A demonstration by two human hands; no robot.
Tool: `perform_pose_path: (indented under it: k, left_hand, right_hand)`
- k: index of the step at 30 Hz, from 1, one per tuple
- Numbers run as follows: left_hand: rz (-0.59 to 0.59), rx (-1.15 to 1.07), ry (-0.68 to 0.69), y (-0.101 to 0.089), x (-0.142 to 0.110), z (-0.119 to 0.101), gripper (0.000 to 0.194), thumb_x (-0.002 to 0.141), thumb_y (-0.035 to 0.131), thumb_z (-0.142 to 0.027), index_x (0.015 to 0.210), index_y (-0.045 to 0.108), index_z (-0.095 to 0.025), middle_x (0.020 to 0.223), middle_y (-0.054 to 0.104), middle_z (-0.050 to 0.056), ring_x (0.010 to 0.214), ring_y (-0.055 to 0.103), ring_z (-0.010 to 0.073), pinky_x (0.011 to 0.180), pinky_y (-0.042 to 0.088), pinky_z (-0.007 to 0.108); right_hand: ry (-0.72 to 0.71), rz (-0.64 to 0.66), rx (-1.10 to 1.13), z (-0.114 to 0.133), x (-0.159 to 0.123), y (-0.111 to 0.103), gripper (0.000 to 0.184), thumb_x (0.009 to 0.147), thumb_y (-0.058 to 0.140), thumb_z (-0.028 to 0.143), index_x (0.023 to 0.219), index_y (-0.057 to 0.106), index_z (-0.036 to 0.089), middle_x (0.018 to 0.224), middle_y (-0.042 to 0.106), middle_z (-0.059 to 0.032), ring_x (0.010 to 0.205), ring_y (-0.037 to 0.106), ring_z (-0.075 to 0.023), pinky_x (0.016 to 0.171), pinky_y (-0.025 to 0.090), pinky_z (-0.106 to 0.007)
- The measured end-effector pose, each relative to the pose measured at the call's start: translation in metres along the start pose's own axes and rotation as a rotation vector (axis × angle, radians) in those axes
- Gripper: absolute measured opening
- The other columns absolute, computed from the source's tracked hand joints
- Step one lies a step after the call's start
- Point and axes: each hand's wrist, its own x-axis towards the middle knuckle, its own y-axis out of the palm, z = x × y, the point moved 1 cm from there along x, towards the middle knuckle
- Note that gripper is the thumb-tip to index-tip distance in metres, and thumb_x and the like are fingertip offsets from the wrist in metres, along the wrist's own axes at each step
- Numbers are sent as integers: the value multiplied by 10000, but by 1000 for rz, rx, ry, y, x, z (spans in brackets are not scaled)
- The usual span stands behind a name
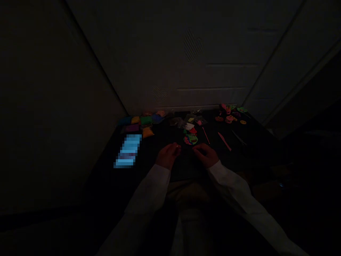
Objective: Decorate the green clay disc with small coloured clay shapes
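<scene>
Head view shows a round green piece point(190, 139) with pink bits on the dark table point(186, 164), just past both hands and between them. Left hand point(168, 155) is curled up and right hand point(205, 155) is bent, but it's too dark to tell if either grips anything. A pink stick point(206, 135) lies past the right hand, a pink knife point(224, 141) to its right. Left of the left hand, a screen point(128, 151) glows.

Anything in my left hand point(167, 156) is too small to tell. At its nine o'clock, the screen point(129, 150) is pixelated.
</scene>
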Motion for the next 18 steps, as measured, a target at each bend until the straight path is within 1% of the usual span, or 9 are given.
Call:
perform_pose_path:
  k: [3,8,14,18]
  left_hand:
    - [-13,-23,17,0,1,-1,190,801,464,-280,853,520,-107,753,536,3,612,506,69,545,450,223]
    - [7,-1,24,-2,0,-1,183,799,468,-269,868,519,-108,758,536,3,606,504,67,538,450,220]
    - [44,35,-8,-1,-3,0,186,794,476,-266,879,524,-107,798,549,15,660,526,84,586,467,248]
    - [44,30,-5,1,-3,-1,194,793,476,-268,894,524,-109,832,553,25,701,534,96,613,472,264]
  right_hand:
    - [-1,-2,4,0,0,0,185,740,501,334,802,611,198,814,592,-32,750,541,-138,669,424,-268]
    - [5,-6,4,0,0,0,177,738,504,330,802,607,201,815,591,-32,753,542,-139,674,424,-267]
    - [11,-5,5,2,0,0,166,738,504,316,797,604,197,802,587,-31,752,540,-138,687,422,-273]
    - [10,-3,7,2,0,0,173,741,502,319,797,604,191,810,586,-35,763,540,-142,695,418,-275]
